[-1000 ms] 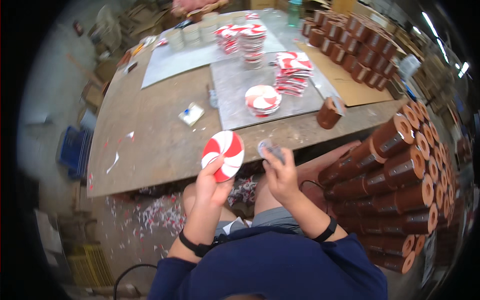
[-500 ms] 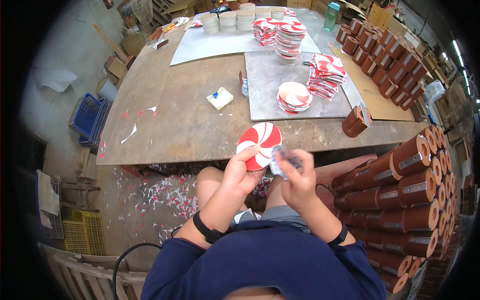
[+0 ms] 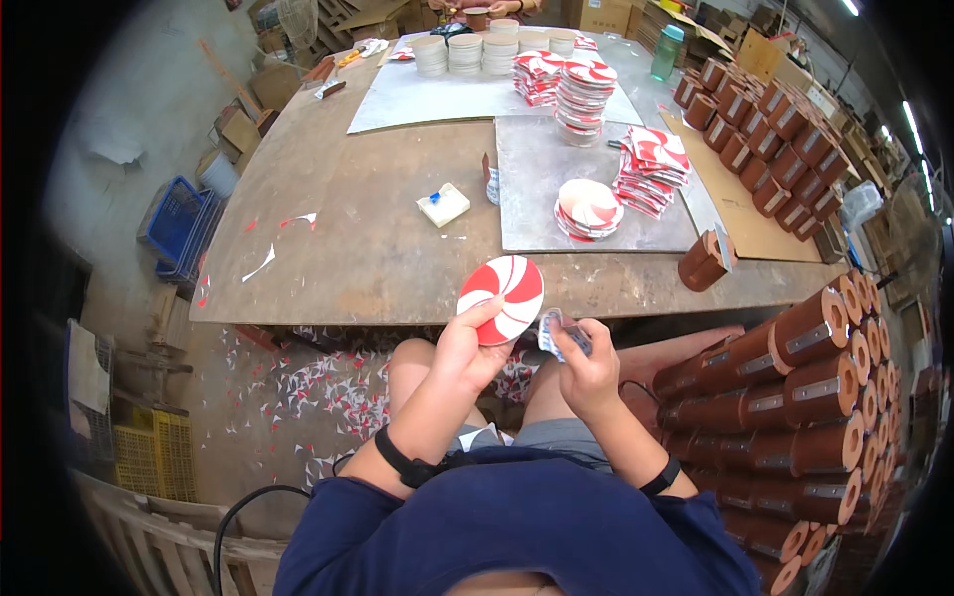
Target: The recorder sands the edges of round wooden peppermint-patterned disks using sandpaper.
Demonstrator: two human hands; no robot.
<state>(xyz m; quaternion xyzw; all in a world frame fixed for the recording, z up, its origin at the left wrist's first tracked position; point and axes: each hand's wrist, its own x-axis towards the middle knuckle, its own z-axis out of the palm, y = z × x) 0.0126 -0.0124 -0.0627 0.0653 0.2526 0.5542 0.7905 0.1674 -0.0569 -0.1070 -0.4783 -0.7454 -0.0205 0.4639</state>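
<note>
Over the table's near edge, my left hand (image 3: 470, 348) grips a round disc (image 3: 514, 288) with a red and white swirl, thumb on its face and fingers behind. My right hand (image 3: 588, 368) is closed on a small grey-and-white folded piece (image 3: 553, 335) with bluish marks; its exact kind is unclear. That piece sits just right of the disc, apart from it. On the grey board beyond are a low stack of swirl discs (image 3: 588, 207) and a pile of untrimmed swirl sheets (image 3: 656, 149).
A taller swirl stack (image 3: 586, 84) and plain round stacks (image 3: 464, 55) stand farther back. Brown pots (image 3: 760, 109) fill the right side, with brown cylinders (image 3: 760, 382) piled beside my right arm. Scraps (image 3: 328, 397) litter the floor. A co-worker's hands (image 3: 527, 6) show at the far end.
The grey-and-white piece has gone from touching the disc's right edge to slightly apart. Both hands have shifted a little left and down, and the disc is tilted more.
</note>
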